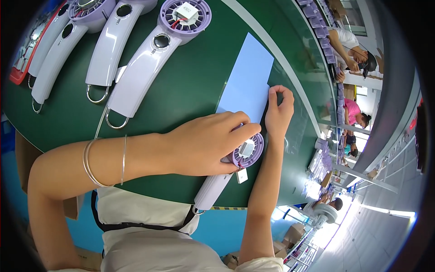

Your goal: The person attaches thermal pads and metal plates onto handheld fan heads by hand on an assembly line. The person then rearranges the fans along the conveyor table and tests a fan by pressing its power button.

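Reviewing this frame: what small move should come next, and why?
Probably the right hand should gently lift the right edge of the blue sheet, since its curled fingertips are there, while the left hand, around the head of the lilac fan, seems placed to steady it.

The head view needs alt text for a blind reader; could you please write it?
A person's left hand grasps the round head of a lilac handheld fan over a green table, the right hand at a blue sheet's right edge. Similar fans lie at upper left.
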`<move>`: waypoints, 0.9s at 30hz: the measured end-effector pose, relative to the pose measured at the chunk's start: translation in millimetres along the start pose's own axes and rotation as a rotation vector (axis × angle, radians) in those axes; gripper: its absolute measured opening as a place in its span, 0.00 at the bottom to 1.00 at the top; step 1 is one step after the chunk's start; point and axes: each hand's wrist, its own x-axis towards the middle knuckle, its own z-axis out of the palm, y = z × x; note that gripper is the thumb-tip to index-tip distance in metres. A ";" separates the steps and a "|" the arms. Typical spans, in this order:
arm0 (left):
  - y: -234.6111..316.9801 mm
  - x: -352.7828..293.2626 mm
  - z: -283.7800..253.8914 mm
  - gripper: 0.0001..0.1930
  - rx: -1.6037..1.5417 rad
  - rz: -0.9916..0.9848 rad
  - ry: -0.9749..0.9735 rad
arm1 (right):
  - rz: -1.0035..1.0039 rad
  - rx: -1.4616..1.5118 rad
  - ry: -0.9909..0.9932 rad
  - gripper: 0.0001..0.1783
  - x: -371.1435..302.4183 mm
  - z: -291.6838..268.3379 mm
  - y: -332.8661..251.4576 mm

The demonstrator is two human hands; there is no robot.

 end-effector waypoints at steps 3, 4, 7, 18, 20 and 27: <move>-0.6 0.3 0.3 0.33 0.007 0.010 0.012 | -0.113 0.057 -0.009 0.04 -9.0 -5.4 -10.5; -0.4 0.3 0.8 0.33 0.004 0.008 0.015 | -0.176 0.117 -0.021 0.03 -14.0 -9.9 -14.2; -2.5 -1.1 2.2 0.33 0.029 0.029 0.049 | -0.100 0.332 0.017 0.03 -32.6 -27.5 -25.6; 1.0 2.6 -1.4 0.35 0.007 -0.014 -0.022 | -0.026 0.823 -0.121 0.13 -81.9 -64.0 -58.0; -0.5 1.5 -1.5 0.35 0.000 -0.023 -0.035 | -0.006 0.799 -0.161 0.16 -85.9 -61.0 -66.6; 0.5 0.3 -2.4 0.38 0.004 -0.067 -0.056 | -0.110 0.446 -0.140 0.17 -95.3 -54.2 -80.0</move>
